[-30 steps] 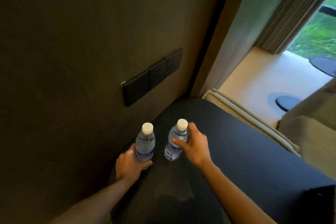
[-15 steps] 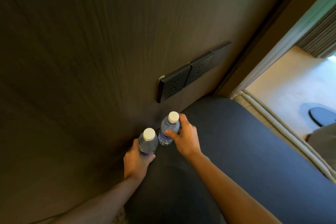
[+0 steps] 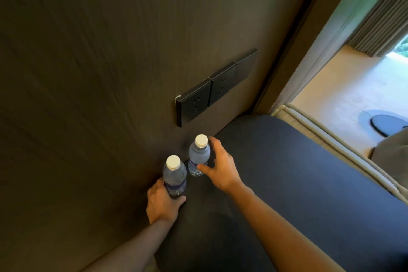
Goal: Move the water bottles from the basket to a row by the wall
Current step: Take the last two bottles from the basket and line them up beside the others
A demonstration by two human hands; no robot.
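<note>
Two small clear water bottles with white caps and blue labels stand upright on a dark tabletop point(image 3: 287, 183), close to the brown wall point(image 3: 99, 95). My left hand point(image 3: 162, 203) is wrapped around the lower part of the nearer bottle point(image 3: 174, 178). My right hand point(image 3: 220, 166) curls around the farther bottle point(image 3: 198, 154), thumb in front and fingers behind it. The two bottles stand side by side along the wall with a small gap between them. The basket is out of view.
A row of black wall sockets point(image 3: 215, 87) sits on the wall just above the bottles. A beige cushioned edge point(image 3: 331, 141) borders the tabletop on the right. Beyond it lie a light floor point(image 3: 353, 86) and a curtain point(image 3: 379, 20).
Both hands carried the bottles toward the wall; they now stand right at its base. The camera view swung left, so the wall fills more of the view.
</note>
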